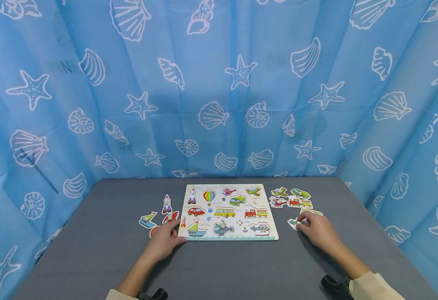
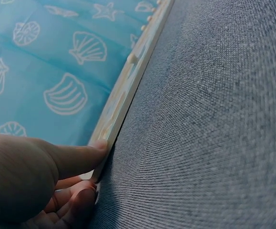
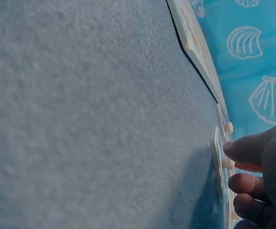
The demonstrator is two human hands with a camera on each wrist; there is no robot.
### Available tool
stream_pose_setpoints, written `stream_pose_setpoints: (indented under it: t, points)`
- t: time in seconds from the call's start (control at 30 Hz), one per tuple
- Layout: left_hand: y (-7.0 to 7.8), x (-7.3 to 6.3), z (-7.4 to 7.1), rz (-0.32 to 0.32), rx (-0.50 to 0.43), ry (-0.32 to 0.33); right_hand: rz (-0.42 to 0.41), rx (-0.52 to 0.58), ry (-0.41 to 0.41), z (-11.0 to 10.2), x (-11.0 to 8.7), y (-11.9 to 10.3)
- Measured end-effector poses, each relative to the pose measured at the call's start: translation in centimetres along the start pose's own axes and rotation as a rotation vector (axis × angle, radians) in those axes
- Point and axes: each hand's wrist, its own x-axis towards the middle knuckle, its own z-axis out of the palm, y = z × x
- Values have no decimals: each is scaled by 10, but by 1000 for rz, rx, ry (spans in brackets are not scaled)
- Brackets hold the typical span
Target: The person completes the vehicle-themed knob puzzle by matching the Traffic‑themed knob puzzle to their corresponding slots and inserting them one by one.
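Observation:
A wooden peg puzzle board [image 1: 241, 221] with vehicle pictures lies on the grey table. My left hand [image 1: 163, 241] grips its near left corner, thumb at the front edge and fingers by the left side; the left wrist view shows the thumb [image 2: 80, 160] against the board's edge. Right of the board, my right hand [image 1: 319, 230] pinches the small knob of a white and teal ship puzzle piece [image 1: 292, 223], partly covered by the fingers. In the right wrist view this piece [image 3: 216, 157] stays low over the cloth. A submarine piece [image 1: 219, 228] with a knob sits in the board's front row.
Right of the board lie loose pieces: a plane [image 1: 280, 191], a green truck [image 1: 301, 193], a helicopter [image 1: 277, 202] and a train [image 1: 300, 203]. On the left are a rocket [image 1: 167, 205], a sailboat [image 1: 147, 220] and red pieces [image 1: 170, 217] partly behind my left hand. A blue curtain [image 1: 219, 91] hangs behind.

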Motion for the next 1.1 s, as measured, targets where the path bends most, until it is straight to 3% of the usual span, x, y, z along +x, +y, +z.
stream_pose_setpoints:
  t: [0.27,0.73,1.1]
  points:
    - [0,-1,-1,2,-1,-4,65,9,-36,1,3,4]
    - [-1,0,0,13,6,3,-64,48,55,7,6,-2]
    - [3,-2,-1,15,0,6,-59,74,51,16,7,-21]
